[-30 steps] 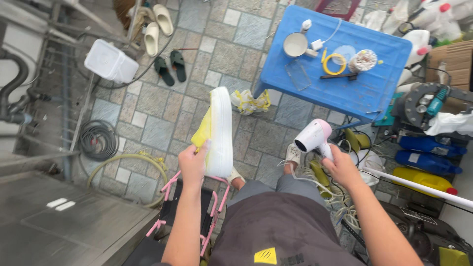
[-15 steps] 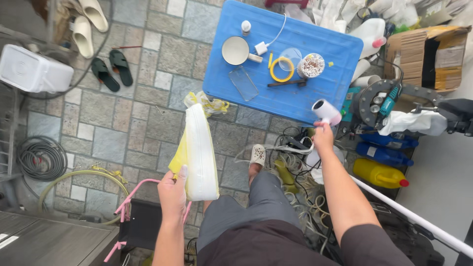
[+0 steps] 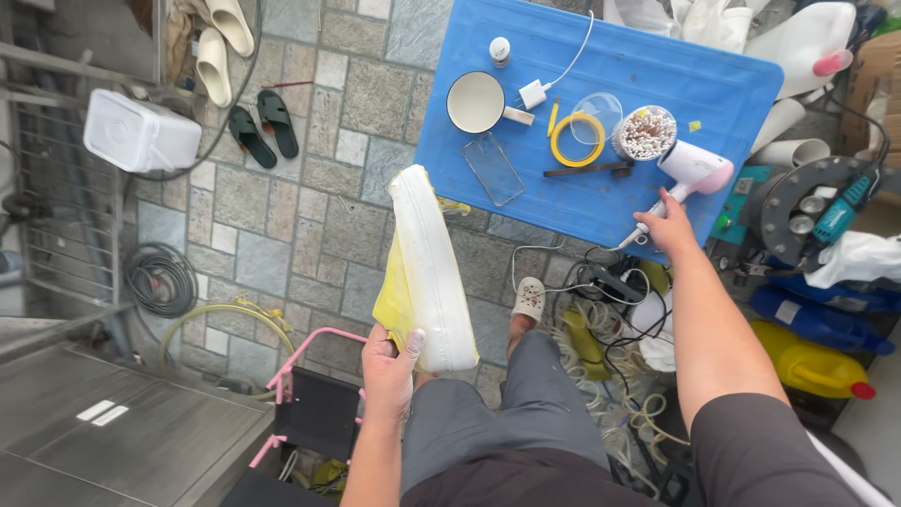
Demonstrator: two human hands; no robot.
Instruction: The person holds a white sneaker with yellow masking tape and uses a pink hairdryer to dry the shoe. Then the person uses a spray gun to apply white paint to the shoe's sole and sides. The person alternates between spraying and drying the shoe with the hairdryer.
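Both hands grip: left a white, yellowed shoe, right a hairdryer.

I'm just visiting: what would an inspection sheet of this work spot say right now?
Surface: blue table over a stone-tiled floor.
Job's things: yellow-and-white shoe; white hair dryer resting on the table.
Clutter: mug, clear phone case, yellow tape ring, jar of swabs, small bottle.
Hands: left hand grips the shoe's end; right hand holds the dryer's handle.
Cables: charger lead on the table; tangled cords on the floor; coiled cable.
Surroundings: sandals, white box, pink stool, yellow jug.
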